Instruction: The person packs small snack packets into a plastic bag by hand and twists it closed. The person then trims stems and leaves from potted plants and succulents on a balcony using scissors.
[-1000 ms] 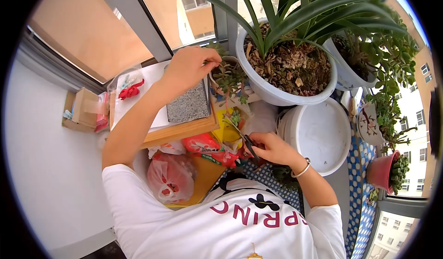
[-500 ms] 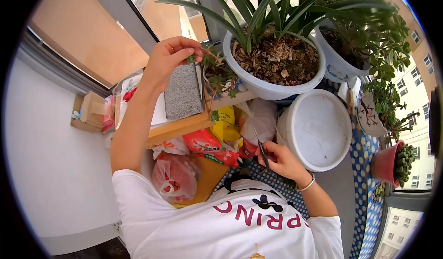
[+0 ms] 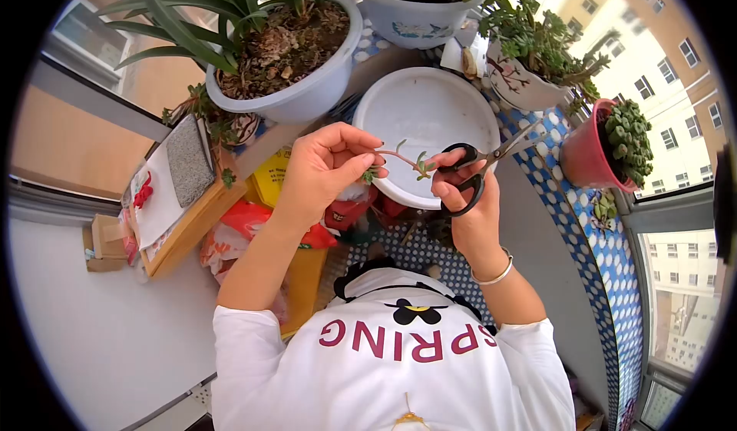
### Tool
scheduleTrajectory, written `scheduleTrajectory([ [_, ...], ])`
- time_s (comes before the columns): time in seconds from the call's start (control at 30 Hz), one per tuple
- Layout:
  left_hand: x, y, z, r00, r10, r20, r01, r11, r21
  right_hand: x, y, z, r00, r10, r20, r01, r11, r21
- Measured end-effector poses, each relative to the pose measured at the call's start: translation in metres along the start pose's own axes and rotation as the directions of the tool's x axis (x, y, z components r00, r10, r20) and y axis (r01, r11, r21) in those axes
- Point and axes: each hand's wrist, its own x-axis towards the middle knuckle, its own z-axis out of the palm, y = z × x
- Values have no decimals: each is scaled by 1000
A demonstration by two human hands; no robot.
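Observation:
My left hand [image 3: 330, 166] pinches one end of a thin reddish succulent stem [image 3: 399, 157] with small green leaves. The stem's leafy far end reaches the fingertips of my right hand [image 3: 472, 216]. Black-handled scissors [image 3: 491, 157] are in my right hand, their blades apart and pointing up to the right, away from the stem. Both hands are in front of the near edge of a round white basin [image 3: 426, 112]. Whether the right fingertips grip the stem or only touch it is hard to tell.
A large strap-leaved plant in a pale blue pot [image 3: 307, 93] stands upper left, another blue pot [image 3: 411, 24] behind. At right are a white pot [image 3: 522, 85] and a red pot [image 3: 587, 151]. A wooden box [image 3: 192, 224] and plastic bags [image 3: 238, 227] lie left.
The view has swung right. My left hand has come from the potted succulent at the window to the basin, holding the stem. My right hand has turned the scissors' blades away and raised its fingertips to the stem.

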Motion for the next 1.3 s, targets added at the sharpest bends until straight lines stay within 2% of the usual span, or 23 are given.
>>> scheduleTrajectory([
  [0.07,7,-16,38,999,-14,40,15,999,-28,-10,-7,-24,992,-64,-108,57,996,-71],
  [0.17,15,-31,85,992,-87,95,96,991,-94,-27,-22,-64,971,8,-240,-41,991,-131],
  [0.3,26,-45,131,953,-215,213,255,950,-181,-54,-32,-107,934,59,-354,-74,997,-30],
  [0.4,35,-65,165,873,-334,356,428,874,-230,-75,-42,-136,897,52,-438,-66,998,-17],
  [0.43,36,-73,185,860,-326,392,437,867,-238,-84,-47,-148,877,39,-478,-55,998,-20],
  [0.47,34,-80,202,850,-319,420,445,861,-247,-95,-51,-162,862,13,-506,-37,999,-36],
  [0.57,27,-100,245,789,-300,536,479,847,-231,-128,-72,-211,701,-100,-706,77,995,-65],
  [0.6,25,-103,259,758,-299,579,488,850,-200,-138,-79,-234,642,-157,-750,67,987,-149],
  [0.63,22,-107,270,726,-303,617,497,852,-167,-141,-90,-251,608,-261,-750,143,965,-220],
  [0.7,19,-117,288,694,-310,650,507,851,-136,-143,-97,-296,545,-361,-757,103,925,-366],
  [0.77,19,-126,303,680,-312,664,513,849,-127,-136,-94,-340,569,-450,-688,-1,837,-548],
  [0.87,22,-140,315,711,-325,624,518,842,-152,-131,-106,-352,583,-574,-575,-233,560,-795],
  [0.97,23,-153,323,780,-284,558,451,873,-187,-147,-112,-332,613,-613,-499,-195,495,-847],
  [1.0,24,-160,325,768,-312,560,469,869,-159,-151,-105,-323,623,-583,-522,-116,591,-798],
  [1.03,26,-166,326,753,-339,564,488,863,-132,-155,-99,-306,656,-517,-550,-151,624,-767],
  [1.1,29,-165,323,771,-346,534,343,933,109,-161,-78,-278,788,-346,-510,-156,689,-708],
  [1.13,30,-179,321,780,-334,528,254,942,221,-166,-67,-269,849,-262,-458,-192,656,-730],
  [1.2,18,-213,314,835,-170,523,93,981,172,-164,-43,-247,907,-238,-347,-128,630,-766],
  [1.23,12,-217,311,848,-84,523,7,989,147,-165,-29,-244,935,-159,-318,-160,609,-777],
  [1.27,1,-221,307,845,-100,525,90,995,44,-167,-13,-242,952,-86,-295,-191,584,-789],
  [1.3,-3,-230,303,800,-271,535,328,945,-12,-170,1,-242,961,-16,-278,-222,559,-799],
])
